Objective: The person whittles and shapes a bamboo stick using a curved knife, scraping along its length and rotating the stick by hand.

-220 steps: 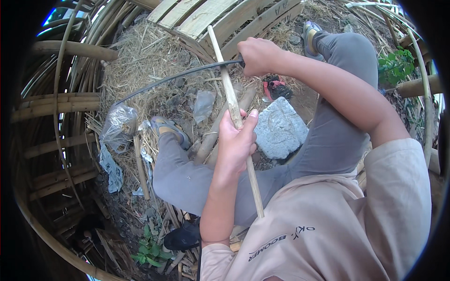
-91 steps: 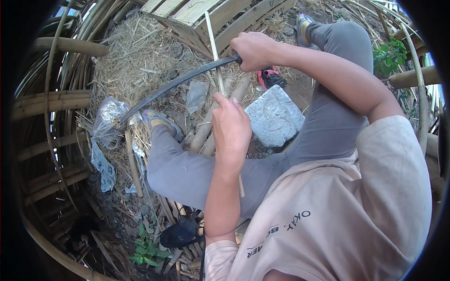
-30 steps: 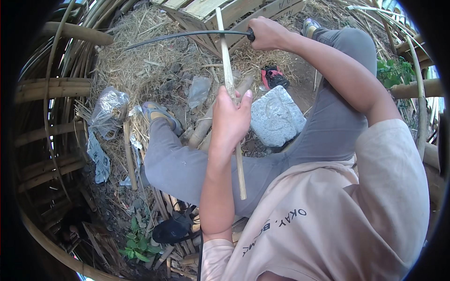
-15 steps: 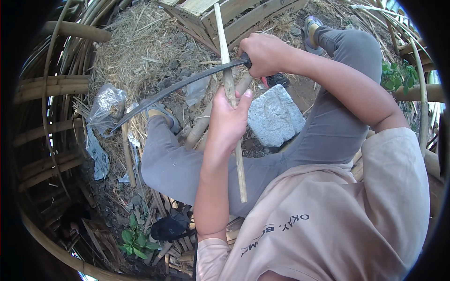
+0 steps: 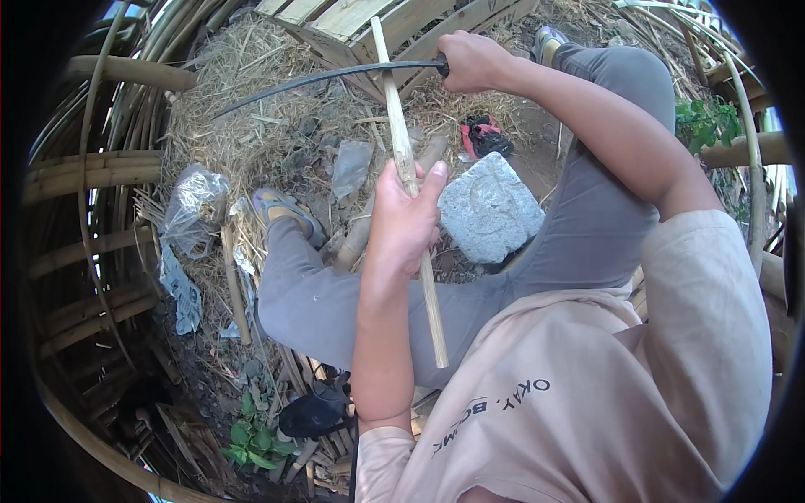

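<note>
My left hand (image 5: 406, 214) is closed around the middle of a pale, peeled wooden stick (image 5: 396, 109), which slants from upper left down across my lap. The stick's far part looks pared and tapers toward its tip. In my right hand (image 5: 474, 61) is the dark handle of a long curved machete (image 5: 323, 75). Its blade points left and crosses the far part of the stick, touching it or just above it. Below my right hand, between my legs, lies a squarish grey stone block (image 5: 492, 208).
A slatted wooden crate (image 5: 356, 29) stands at the far side. Straw (image 5: 251, 75) covers the ground. Clear plastic bags (image 5: 197, 201) lie at left, a red and black bundle (image 5: 485, 137) beyond the stone. Bamboo poles (image 5: 92, 173) line the left, and a black sandal (image 5: 314, 411) lies near my left elbow.
The machete has moved away from my left hand along the stick toward its far tip, and its blade is now more level. My left hand keeps its hold.
</note>
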The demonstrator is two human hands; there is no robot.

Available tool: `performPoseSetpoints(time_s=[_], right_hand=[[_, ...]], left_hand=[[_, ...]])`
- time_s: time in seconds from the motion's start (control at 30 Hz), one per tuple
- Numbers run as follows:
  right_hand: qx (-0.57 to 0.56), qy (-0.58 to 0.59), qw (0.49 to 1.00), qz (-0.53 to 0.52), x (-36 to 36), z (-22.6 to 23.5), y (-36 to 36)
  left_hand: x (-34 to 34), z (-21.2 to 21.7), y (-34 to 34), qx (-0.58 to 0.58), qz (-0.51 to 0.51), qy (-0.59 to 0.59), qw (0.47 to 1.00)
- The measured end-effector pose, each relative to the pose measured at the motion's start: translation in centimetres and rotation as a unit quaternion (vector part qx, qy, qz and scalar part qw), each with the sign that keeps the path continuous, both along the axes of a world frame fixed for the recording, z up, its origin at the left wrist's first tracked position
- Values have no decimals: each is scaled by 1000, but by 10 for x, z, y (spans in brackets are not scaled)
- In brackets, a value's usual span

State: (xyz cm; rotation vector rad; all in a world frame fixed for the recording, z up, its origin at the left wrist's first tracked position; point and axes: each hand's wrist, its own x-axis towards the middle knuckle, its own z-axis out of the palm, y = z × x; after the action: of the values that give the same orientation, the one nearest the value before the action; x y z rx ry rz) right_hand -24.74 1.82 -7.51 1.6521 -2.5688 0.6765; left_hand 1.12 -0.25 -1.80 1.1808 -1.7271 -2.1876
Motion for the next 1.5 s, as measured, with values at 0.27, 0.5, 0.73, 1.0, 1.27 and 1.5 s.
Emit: performPoseSetpoints(time_s=[0.27,0.5,0.73,1.0,1.27,1.5], right_hand=[[42,-42,996,70,29,18,6],[78,-45,991,103,55,30,1],[71,-13,997,34,19,15,-10],[48,10,999,-17,-4,7,-12],[59,39,997,-24,-10,2,-18],[50,-13,996,-78,-38,4,-13]], left_hand=[[3,-12,-3,-61,-8,17,998],[3,-19,-3,-201,-24,-46,978],[1,-27,-3,-115,-14,17,993],[2,-16,-2,-68,-6,32,997],[7,-28,-9,-86,-4,41,995],[11,-3,-16,63,-3,65,996]])
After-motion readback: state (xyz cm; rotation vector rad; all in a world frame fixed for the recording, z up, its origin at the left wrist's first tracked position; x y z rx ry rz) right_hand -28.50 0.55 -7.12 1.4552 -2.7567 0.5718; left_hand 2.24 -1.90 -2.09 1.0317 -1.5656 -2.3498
